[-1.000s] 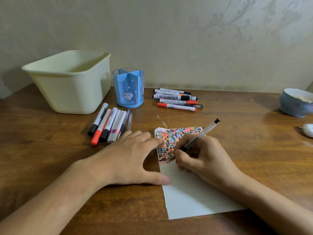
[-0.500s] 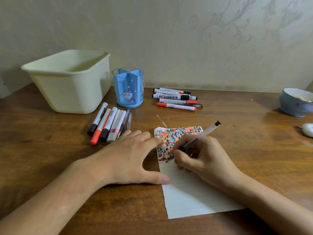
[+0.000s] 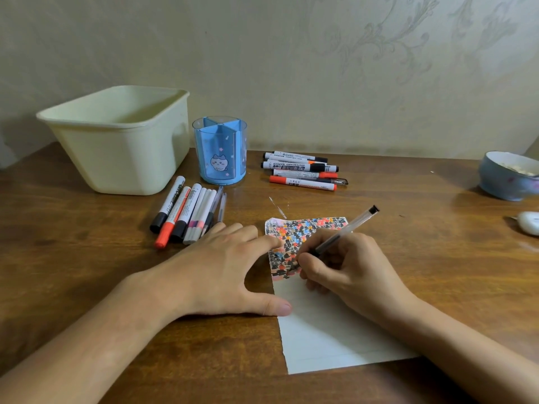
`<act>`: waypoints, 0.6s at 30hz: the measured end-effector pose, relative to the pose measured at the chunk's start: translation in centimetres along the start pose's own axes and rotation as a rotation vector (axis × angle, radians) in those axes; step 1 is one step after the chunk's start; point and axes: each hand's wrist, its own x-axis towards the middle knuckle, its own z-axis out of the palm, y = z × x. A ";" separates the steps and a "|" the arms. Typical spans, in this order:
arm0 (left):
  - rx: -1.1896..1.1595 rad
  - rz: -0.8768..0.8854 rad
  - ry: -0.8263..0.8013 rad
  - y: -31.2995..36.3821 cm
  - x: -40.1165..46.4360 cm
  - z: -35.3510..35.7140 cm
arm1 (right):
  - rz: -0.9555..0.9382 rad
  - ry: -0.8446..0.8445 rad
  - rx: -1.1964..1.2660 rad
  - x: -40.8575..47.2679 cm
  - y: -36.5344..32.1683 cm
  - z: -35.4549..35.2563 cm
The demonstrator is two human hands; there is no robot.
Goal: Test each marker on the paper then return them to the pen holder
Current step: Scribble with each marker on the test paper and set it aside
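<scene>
Clear plastic, that's the barrel of the pen pinched in the right hand, fingers curled tight round it low down, dark tip pressed onto the paper right at the lower edge of the scribbled patch, black end cap angled up and away to the right. The left hand lies flat and spread on the desk, forefinger tip on the paper's inked left edge, thumb tip pressing the blank margin lower down.

Writing now: on the group of markers lying right of the pen holder, one white barrel reads "WHITEBOARD MARKER", upside down from here; the other print there is too small to make out. The pen holder itself is blue with clear walls and dividers, a little cartoon cat on its front, standing at the back of the desk, no markers showing in it.

A second row of pens and markers fans out just in front of the holder, black, red and pink ends, beside the left fingers.

The paper's top part is packed with black, red, orange and blue dabs; below that it is white.
</scene>
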 end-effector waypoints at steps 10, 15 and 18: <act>-0.009 -0.001 -0.018 0.0 0.0 0.0 | -0.003 -0.008 -0.013 0.0 0.0 -0.1; -0.004 0.003 -0.019 0.0 0.0 -0.1 | -0.035 -0.022 -0.015 -0.1 -0.1 -0.1; -0.007 0.003 -0.012 0.0 0.0 0.0 | -0.035 -0.022 -0.031 0.0 -0.2 -0.1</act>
